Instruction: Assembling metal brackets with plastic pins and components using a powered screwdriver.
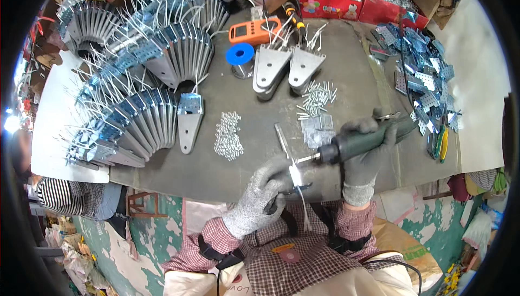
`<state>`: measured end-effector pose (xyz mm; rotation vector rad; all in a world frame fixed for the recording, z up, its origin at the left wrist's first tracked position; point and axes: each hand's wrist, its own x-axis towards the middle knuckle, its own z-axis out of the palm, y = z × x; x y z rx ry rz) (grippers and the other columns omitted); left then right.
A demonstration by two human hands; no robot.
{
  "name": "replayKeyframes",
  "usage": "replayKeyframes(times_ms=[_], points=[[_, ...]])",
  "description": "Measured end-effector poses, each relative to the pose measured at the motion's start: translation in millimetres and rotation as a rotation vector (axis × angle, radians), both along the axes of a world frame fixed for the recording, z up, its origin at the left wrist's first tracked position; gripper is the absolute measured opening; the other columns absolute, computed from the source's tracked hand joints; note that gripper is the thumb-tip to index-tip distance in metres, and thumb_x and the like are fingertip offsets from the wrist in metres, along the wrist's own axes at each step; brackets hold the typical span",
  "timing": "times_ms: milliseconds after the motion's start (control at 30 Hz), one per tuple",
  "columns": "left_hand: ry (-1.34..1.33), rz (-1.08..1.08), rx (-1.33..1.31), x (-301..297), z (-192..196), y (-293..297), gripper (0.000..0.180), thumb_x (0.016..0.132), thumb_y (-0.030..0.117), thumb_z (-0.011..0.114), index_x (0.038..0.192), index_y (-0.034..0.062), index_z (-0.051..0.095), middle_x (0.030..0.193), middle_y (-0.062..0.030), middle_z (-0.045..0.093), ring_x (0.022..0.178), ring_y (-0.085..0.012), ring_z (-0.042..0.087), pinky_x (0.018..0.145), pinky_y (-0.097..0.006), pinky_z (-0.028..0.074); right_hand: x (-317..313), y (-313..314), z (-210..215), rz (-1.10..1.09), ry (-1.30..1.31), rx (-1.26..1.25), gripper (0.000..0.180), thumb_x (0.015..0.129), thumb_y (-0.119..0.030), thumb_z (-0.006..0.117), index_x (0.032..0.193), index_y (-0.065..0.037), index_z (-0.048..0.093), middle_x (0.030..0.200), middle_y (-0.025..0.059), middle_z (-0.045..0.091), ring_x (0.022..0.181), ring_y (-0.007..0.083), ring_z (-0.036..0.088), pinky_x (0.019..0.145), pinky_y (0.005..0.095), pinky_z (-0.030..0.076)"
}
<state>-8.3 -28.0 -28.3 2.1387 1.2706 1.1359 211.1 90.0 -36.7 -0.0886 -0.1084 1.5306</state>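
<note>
My left hand (264, 190), in a grey knit glove, grips a narrow grey metal bracket (284, 141) held on edge, with pale wires (305, 209) hanging from its near end. My right hand (362, 172), gloved too, is wrapped around a dark electric screwdriver (360, 143). The bit points left and reaches the bracket's side; a screw at its tip cannot be made out. Just beyond lie a clear plastic bag (318, 130) and a pile of screws (318, 100). A heap of small nuts (228, 136) sits to the left.
Rows of wired brackets (143, 120) fan across the left, with one bracket (189, 122) apart. Toward the back stand stacked brackets (270, 71), a solder spool (240, 57) and an orange multimeter (254, 30). Blue-grey metal plates (420, 76) and pliers (443, 141) lie right; red boxes (330, 7) behind.
</note>
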Motion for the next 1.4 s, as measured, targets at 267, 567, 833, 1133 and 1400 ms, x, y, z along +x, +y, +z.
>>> replayKeyframes(times_ms=[267,567,833,1133,1400], points=[[0.775,0.502,0.010,-58,36,69,0.019,0.081,0.008,0.070,0.100,0.0076,0.069,0.103,-0.0107,0.063,0.105,-0.0315,0.058,0.092,-0.044,0.045,-6,-2,1,0.005,-0.057,-0.133,0.038,0.099,-0.037,0.067,0.120,-0.007,0.057,0.083,0.0009,0.056,0.080,0.0154,0.058,0.088,0.0367,0.052],[0.996,0.301,0.026,-64,36,90,0.015,0.082,0.013,0.062,0.093,0.0028,0.064,0.099,-0.0169,0.062,0.101,-0.0343,0.058,0.094,-0.048,0.044,-6,1,-3,0.039,-0.028,-0.195,0.038,0.098,-0.038,0.067,0.118,-0.006,0.058,0.082,0.0015,0.058,0.079,0.0165,0.059,0.087,0.0367,0.052],[-0.118,0.221,-0.084,-8,13,22,0.028,0.076,-0.003,0.075,0.098,0.0056,0.059,0.101,-0.0105,0.061,0.078,-0.0227,0.061,0.067,-0.033,0.051,-7,-1,0,0.026,-0.087,-0.188,0.037,0.100,-0.037,0.066,0.117,-0.005,0.060,0.083,0.0018,0.060,0.079,0.0166,0.061,0.087,0.0377,0.052],[-0.085,0.211,-0.038,0,9,18,0.022,0.083,-0.002,0.074,0.098,0.0050,0.059,0.100,-0.0125,0.067,0.090,-0.0251,0.068,0.083,-0.036,0.057,-4,0,-4,0.047,-0.001,-0.178,0.028,0.098,-0.035,0.069,0.105,-0.008,0.060,0.083,0.0024,0.060,0.079,0.0177,0.060,0.087,0.0371,0.052],[-0.074,0.181,0.103,-3,-2,25,0.023,0.083,-0.003,0.073,0.101,0.0043,0.060,0.100,-0.0135,0.068,0.090,-0.0282,0.068,0.086,-0.042,0.057,-7,-2,-4,0.052,-0.009,-0.164,0.025,0.097,-0.034,0.069,0.100,-0.011,0.060,0.084,0.0020,0.059,0.081,0.0179,0.059,0.088,0.0360,0.051]])
